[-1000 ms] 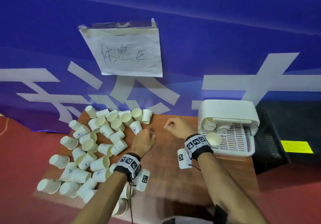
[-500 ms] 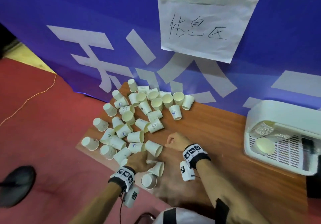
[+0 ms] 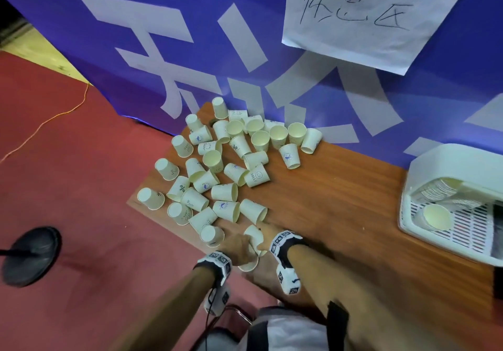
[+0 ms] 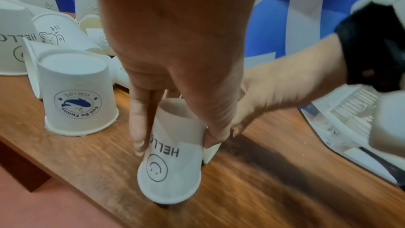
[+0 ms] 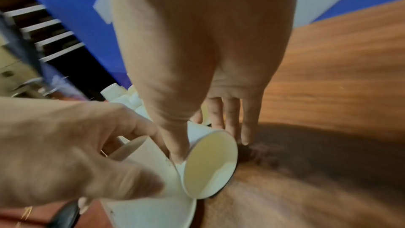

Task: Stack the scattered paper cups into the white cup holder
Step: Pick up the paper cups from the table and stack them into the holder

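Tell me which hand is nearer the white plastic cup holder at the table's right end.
Right. The right hand is on the holder's side of the held cups; the left hand is beyond it, farther away.

Handwritten "休息区" on white paper sheet [image 3: 378,15] taped to blue banner. "HELLO" with smiley face on cup [image 4: 170,167] held by left hand [image 4: 175,55]. "Feel Be Funny" around blue whale logo on upturned cup [image 4: 77,100]. "Hi" with bear drawing on cup lying behind [image 4: 54,32].

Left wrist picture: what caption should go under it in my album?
Left hand pinches an upside-down smiley HELLO cup on the wooden table, right hand alongside.
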A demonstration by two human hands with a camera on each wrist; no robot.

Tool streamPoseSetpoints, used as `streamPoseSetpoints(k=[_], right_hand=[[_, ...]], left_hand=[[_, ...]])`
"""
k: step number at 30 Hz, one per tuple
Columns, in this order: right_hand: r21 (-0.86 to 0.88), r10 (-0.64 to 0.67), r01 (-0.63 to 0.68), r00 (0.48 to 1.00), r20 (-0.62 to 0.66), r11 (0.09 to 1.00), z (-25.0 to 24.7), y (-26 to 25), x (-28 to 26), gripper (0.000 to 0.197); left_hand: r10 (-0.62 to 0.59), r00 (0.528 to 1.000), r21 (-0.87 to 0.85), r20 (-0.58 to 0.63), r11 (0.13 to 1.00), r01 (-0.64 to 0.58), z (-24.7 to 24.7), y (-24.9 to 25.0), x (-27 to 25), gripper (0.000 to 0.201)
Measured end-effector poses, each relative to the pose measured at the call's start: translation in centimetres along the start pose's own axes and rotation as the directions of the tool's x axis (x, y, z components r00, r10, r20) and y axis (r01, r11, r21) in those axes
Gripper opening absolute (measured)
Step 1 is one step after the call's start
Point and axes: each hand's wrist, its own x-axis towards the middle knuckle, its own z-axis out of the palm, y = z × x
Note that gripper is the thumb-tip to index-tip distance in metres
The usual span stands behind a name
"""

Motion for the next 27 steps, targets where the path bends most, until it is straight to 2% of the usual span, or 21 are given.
streamPoseSetpoints(k=[4,5,7,10,12,14,15,17,20,23,27], right_hand=[[0.26,0.122,-0.123,0.992,0.018,0.958,-0.2,2.1,-1.6,0.065],[0.367,0.162,-0.166,0.986,0.043,0.915,-0.3,2.9,-2.0,0.058],[0.592,0.223,-0.25,0.967,0.119,0.766,-0.7,4.5,-2.2,0.044],[0.774,0.246,-0.268,0.958,0.15,0.574,-1.8,7.9,-2.2,0.057],[0.839,0.244,-0.22,0.964,0.108,0.497,-3.6,9.1,-3.4,0.055],[0.922,0.281,-0.168,0.957,0.068,0.35,-6.3,9.1,-6.8,0.041],[0.95,0.298,-0.128,0.954,0.039,0.286,-7.3,9.5,-8.3,0.034],[0.973,0.342,-0.045,0.939,-0.036,0.227,-8.7,11.3,-10.3,0.028],[0.989,0.469,0.062,0.875,-0.118,0.132,-9.7,14.8,-13.4,0.035],[0.983,0.576,0.186,0.802,-0.158,0.012,-10.3,18.8,-17.3,0.041],[0.908,0.629,0.389,0.748,-0.212,-0.157,-11.2,23.6,-22.6,0.058]], left_hand=[[0.046,0.999,-0.04,0.015,0.998,-0.045,-1.3,0.6,1.0,0.051],[0.06,0.998,-0.046,-0.004,0.997,-0.06,-1.4,0.7,1.4,0.053],[0.084,0.995,-0.088,-0.049,0.992,-0.088,-1.7,1.3,2.2,0.053],[0.114,0.986,-0.175,-0.123,0.975,-0.135,-2.9,3.4,3.0,0.053],[0.163,0.976,-0.216,-0.146,0.957,-0.192,-4.0,5.7,3.3,0.043],[0.215,0.959,-0.222,-0.186,0.942,-0.254,-4.8,8.4,3.7,0.026],[0.237,0.949,-0.224,-0.206,0.933,-0.282,-5.3,9.9,4.0,0.027],[0.275,0.932,-0.225,-0.236,0.918,-0.327,-6.1,12.8,4.5,0.032],[0.32,0.904,-0.219,-0.285,0.896,-0.386,-7.2,17.7,4.5,0.034],[0.286,0.872,-0.27,-0.398,0.872,-0.409,-7.8,22.7,3.9,0.044],[0.275,0.84,-0.433,-0.468,0.758,-0.489,-7.7,29.1,2.7,0.042]])
